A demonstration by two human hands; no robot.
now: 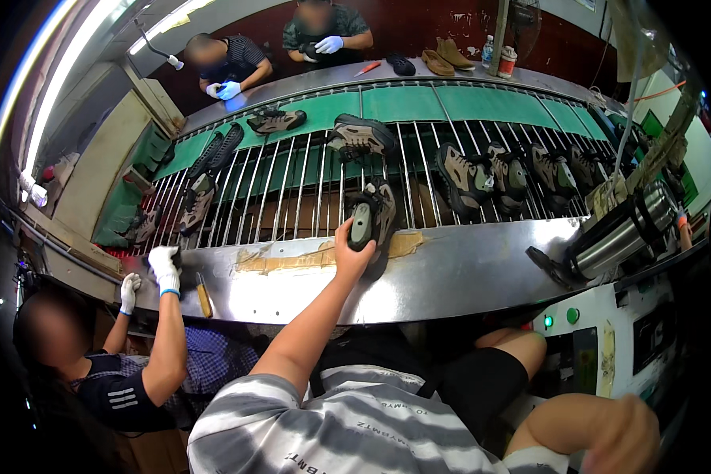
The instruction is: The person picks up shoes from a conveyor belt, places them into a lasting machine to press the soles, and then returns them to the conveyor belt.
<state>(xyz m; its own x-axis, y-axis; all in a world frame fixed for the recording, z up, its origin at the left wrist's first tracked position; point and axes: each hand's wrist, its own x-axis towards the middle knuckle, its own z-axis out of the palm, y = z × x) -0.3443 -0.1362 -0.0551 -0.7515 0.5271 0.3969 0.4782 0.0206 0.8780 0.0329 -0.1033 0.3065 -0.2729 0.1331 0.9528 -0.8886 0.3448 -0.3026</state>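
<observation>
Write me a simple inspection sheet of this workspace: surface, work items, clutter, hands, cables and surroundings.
Surface: metal bench top, patched with brown tape along its far edge.
Work items: brown-and-black shoe in hand; other shoes mostly on metal rods beyond.
Clutter: yellow-handled tool at left; steel flask at right.
Hands: left hand grips the shoe near its opening; right hand is blurred, away from the bench, grip unclear.
Cables: orange cord or hose, upper right.
Surroundings: white-gloved co-worker at left; two gloved co-workers across; green buttons lower right.
</observation>
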